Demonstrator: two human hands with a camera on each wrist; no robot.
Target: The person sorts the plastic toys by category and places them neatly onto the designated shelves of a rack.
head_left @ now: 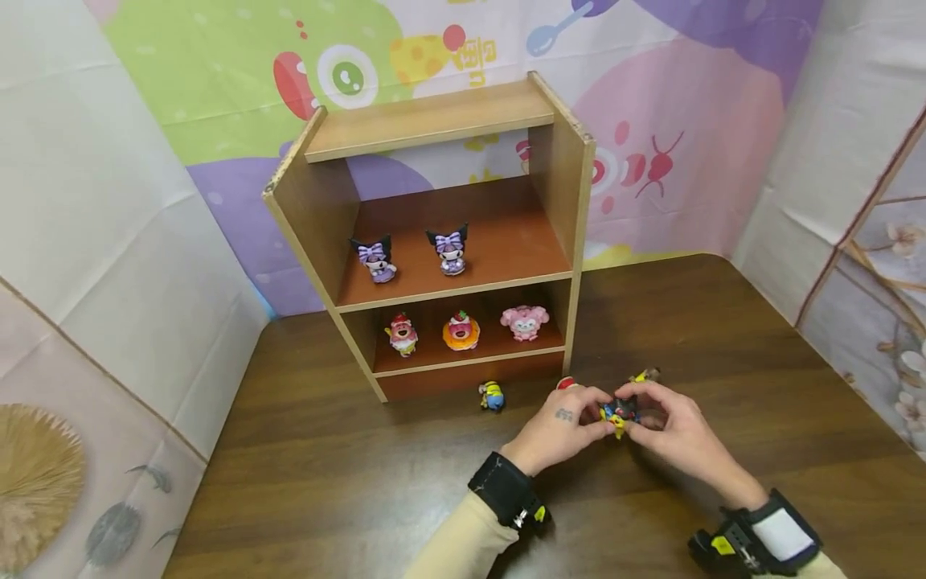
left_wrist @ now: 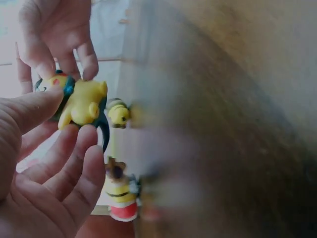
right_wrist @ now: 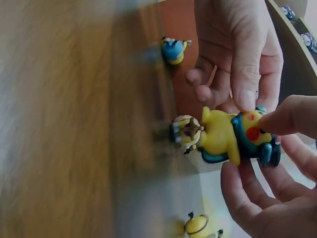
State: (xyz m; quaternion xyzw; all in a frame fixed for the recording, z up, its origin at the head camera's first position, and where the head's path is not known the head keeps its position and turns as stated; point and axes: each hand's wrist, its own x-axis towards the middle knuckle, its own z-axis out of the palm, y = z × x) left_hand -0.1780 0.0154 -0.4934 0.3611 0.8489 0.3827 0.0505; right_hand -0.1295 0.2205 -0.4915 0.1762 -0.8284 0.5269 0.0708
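Both hands hold a small yellow Pikachu figurine (head_left: 617, 415) with red cheeks and a dark teal cape, low over the table to the right of the shelf. My left hand (head_left: 560, 425) pinches it, thumb across its upper part and fingers beneath, as the left wrist view shows. From the other side my right hand (head_left: 683, 434) grips it, thumb-side at the face and fingers under the back. In the right wrist view the figurine (right_wrist: 221, 131) lies on its side, belly showing. The fingers hide part of its head and cape.
A wooden shelf (head_left: 459, 291) stands ahead, with two purple-bowed figurines (head_left: 450, 251) above and three pink ones (head_left: 524, 322) below. Yellow-and-blue figurine (head_left: 491, 396) lies before it. A red-based figurine (head_left: 566, 383) and another yellow one (head_left: 645, 375) are just beyond the hands.
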